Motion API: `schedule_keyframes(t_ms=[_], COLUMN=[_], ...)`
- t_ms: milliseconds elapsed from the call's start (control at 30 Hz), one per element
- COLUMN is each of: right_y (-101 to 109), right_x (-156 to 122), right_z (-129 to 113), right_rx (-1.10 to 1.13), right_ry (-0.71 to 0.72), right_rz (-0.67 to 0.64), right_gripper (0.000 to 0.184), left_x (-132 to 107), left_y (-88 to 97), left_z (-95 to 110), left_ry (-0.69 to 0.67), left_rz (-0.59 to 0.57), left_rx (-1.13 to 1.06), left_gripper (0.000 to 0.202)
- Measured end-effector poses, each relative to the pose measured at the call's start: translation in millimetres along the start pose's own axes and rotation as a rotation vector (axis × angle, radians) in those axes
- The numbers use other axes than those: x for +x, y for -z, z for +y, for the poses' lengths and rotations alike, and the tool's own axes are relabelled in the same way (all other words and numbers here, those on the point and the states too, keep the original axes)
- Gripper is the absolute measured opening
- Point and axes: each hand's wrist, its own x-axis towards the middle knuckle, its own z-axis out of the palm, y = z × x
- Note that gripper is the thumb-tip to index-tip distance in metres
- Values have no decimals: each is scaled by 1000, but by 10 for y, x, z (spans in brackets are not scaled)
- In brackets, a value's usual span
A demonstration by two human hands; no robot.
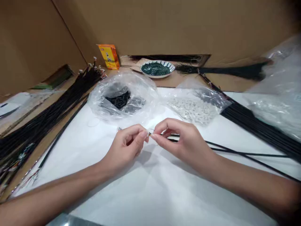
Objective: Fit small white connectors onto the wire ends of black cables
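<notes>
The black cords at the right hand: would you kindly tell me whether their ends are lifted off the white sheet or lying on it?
Lifted: the right hand pinches the black cords above the white sheet.

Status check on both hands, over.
Left hand pinching small pale piece; right hand pinching black cord, ends meeting; bagged white beads beyond.

I can't make out any words from here; the print on the orange-yellow box (pixel 108 56) is too blurred to read.
</notes>
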Motion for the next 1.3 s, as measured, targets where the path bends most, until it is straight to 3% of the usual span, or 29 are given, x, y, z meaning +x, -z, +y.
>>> schedule_keyframes(t_ms=[600, 833, 1133, 1300], right_y=[-2, 15, 5, 1], right_x=[-2, 9, -23, -27], right_z=[74, 77, 29, 2], right_rx=[58, 57, 63, 199], right_ry=[41, 38, -280, -413], right_rz=[2, 6, -107, -141], right_gripper=[12, 7, 24, 34], left_x=[53, -3, 16, 32], left_y=[-8, -40, -33, -44], left_z=[-5, -8, -38, -25], left_ry=[-23, -142, -248, -252], left_rz=[-58, 5, -18, -36], left_rx=[42, 259, 337, 189], left_gripper=[31, 32, 29, 22])
